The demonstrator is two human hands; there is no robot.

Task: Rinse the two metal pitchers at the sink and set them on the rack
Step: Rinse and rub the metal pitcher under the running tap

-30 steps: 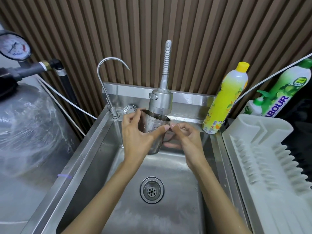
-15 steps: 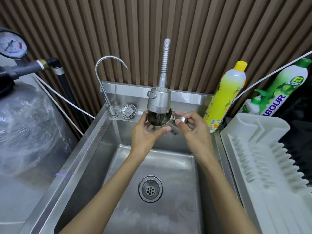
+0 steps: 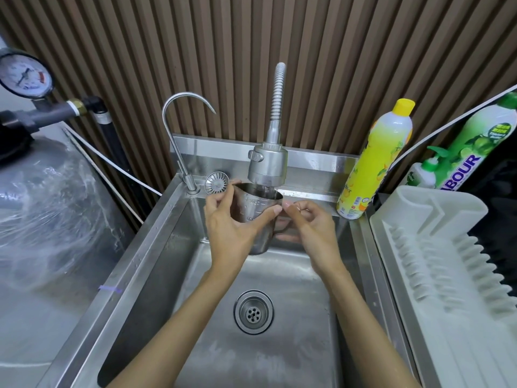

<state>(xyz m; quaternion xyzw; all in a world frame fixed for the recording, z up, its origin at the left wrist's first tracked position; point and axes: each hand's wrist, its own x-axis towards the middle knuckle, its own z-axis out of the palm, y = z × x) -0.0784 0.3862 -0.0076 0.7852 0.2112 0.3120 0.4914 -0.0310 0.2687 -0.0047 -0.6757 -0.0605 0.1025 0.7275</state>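
The small steel measuring pitcher (image 3: 258,219) stands upright directly under the faucet's metal spray head (image 3: 268,166), and my left hand (image 3: 228,231) is wrapped round its body. My right hand (image 3: 312,228) is curled at the handle side, but I cannot tell whether it holds the handle. Below my grip is the stainless sink basin (image 3: 167,247) with its round drain (image 3: 254,312), and the white plastic rack (image 3: 447,275) lies off to the right.

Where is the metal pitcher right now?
Centre of the head view: the left hand grips the pitcher over the sink, under the spray faucet head.
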